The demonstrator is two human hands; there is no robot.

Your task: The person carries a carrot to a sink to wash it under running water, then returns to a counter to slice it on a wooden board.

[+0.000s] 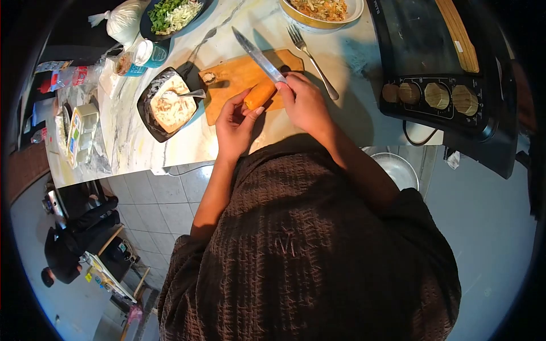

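Note:
My left hand is closed around an orange carrot, with fingers and thumb near its lower end. My right hand grips a kitchen knife, its blade pointing up and to the left, away from me. The knife's handle is mostly hidden in the fingers, which are beside the carrot's upper end. Beneath both lies a wooden cutting board, with a small pale brown bit near its left edge. A fork rests on the table right of the board.
Left of the board stands a dark square bowl of creamy mixture with a spoon. Farther back are a plate of chopped greens, jars and a yellow-rimmed bowl. A black oven occupies the right. Another person is at lower left.

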